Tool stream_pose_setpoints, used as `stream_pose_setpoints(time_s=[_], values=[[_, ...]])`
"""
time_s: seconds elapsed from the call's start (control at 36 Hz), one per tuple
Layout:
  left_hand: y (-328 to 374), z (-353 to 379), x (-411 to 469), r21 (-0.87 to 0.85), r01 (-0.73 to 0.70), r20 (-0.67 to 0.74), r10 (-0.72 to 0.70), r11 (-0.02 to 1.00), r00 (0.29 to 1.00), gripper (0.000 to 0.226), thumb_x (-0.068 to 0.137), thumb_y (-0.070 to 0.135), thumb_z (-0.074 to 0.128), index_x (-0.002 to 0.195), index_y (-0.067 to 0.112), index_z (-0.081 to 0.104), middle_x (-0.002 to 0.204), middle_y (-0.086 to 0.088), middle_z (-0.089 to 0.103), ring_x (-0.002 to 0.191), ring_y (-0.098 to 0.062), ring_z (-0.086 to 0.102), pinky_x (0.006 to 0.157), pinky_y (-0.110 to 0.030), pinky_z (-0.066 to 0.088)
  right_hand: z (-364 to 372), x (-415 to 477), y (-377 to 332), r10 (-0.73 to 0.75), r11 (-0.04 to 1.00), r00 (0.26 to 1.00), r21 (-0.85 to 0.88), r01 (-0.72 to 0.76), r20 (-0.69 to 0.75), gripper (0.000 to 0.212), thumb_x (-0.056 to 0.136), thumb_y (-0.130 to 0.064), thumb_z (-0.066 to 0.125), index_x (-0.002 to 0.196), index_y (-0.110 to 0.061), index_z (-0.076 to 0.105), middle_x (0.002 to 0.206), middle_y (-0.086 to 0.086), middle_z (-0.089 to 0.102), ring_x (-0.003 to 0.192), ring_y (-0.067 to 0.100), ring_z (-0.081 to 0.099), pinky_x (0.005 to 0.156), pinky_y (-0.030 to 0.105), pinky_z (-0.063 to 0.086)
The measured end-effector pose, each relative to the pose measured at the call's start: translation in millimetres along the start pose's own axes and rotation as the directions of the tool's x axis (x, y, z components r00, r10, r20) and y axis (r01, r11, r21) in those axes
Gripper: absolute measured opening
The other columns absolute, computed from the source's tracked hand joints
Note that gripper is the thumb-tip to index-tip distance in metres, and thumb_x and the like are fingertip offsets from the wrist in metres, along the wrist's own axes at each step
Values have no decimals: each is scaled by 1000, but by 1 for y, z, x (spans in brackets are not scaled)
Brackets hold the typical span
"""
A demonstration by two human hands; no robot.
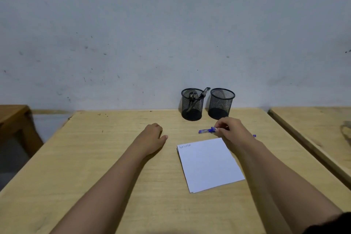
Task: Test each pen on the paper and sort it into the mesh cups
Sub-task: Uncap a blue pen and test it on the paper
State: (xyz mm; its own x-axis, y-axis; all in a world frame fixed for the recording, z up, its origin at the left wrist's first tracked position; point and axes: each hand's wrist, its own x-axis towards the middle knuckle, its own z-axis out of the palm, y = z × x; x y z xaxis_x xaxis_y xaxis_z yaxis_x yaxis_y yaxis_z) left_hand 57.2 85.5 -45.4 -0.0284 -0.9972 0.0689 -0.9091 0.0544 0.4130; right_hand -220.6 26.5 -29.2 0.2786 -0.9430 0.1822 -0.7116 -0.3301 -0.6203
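Two black mesh cups stand at the table's far edge by the wall. The left cup (pixel 192 107) holds several pens, while the right cup (pixel 221 103) looks empty. A blue pen (pixel 206 131) lies on the table in front of the cups, and my right hand (pixel 230 131) pinches it at its right end. A white sheet of paper (pixel 209 163) lies nearer me, with a few scribbles in its top left corner. My left hand (pixel 152 137) rests on the table to the left of the paper, fingers curled under, holding nothing.
A small blue bit (pixel 254 135) shows past my right wrist. The light wooden table (pixel 95 157) has another table (pixel 313 129) close on its right and a darker one (pixel 13 116) at the far left. A grey wall rises behind the cups.
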Motion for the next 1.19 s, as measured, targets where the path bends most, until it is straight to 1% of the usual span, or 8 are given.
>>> stream_pose_setpoints(time_s=[0.17,0.31,0.39,0.53,0.75,0.89,1.03,1.19], values=[[30,-4,5,-340,-12,-63,-10,941,998,32,94,29,50,115,7,61,117,-4,60,112,-21,56,87,-25,41,-6,6,-23,-107,986,993,121,112,-49,6,81,-3,66,83,-9,67,82,1,63,77,13,59,73,19,46],[58,-10,6,-595,-70,-104,10,801,994,18,93,25,55,96,14,68,88,6,63,75,-2,55,60,-2,39,0,9,-42,-193,967,980,158,197,-45,5,80,-9,70,81,-13,69,80,-3,64,73,5,59,69,14,45],[61,-12,6,-665,-53,-80,0,745,997,17,92,27,56,84,16,68,87,3,66,86,-11,61,73,-14,45,5,7,-50,-225,963,974,148,226,-24,4,79,-9,70,83,-11,71,78,-9,62,74,5,58,69,15,45],[58,-11,1,-728,-56,-76,1,683,997,14,89,23,62,85,16,72,88,-9,71,85,-15,64,88,-42,51,12,3,-57,-254,956,967,153,250,6,6,79,-10,71,84,-11,72,76,-8,62,74,7,58,68,17,46],[57,-8,-3,-794,-79,-104,-6,603,995,16,81,17,72,92,6,74,89,-14,72,75,-12,62,80,-31,50,16,1,-67,-300,941,954,163,298,-15,7,79,-8,70,86,-7,72,80,-2,63,79,17,61,68,28,48],[56,-9,-3,-837,-63,-101,-40,544,994,13,78,9,74,89,3,73,81,-10,70,66,-6,62,71,-19,51,18,-1,-69,-347,925,937,150,350,-46,8,78,-9,72,85,-9,72,79,-6,63,76,3,57,68,13,44],[52,-16,-7,-867,-75,-119,-59,493,991,13,78,5,71,89,-2,73,71,-7,66,58,0,57,61,-10,45,15,-4,-72,-386,903,919,169,395,-83,11,76,-12,74,86,-9,72,81,-1,64,75,7,59,69,18,47],[33,-31,-12,-887,-102,-160,-93,450,983,9,78,6,72,86,3,73,68,-1,69,61,-4,59,64,-12,47,-4,-5,-56,-221,922,974,315,225,-48,11,72,-11,78,81,-16,73,78,-3,71,75,10,67,73,22,52]])
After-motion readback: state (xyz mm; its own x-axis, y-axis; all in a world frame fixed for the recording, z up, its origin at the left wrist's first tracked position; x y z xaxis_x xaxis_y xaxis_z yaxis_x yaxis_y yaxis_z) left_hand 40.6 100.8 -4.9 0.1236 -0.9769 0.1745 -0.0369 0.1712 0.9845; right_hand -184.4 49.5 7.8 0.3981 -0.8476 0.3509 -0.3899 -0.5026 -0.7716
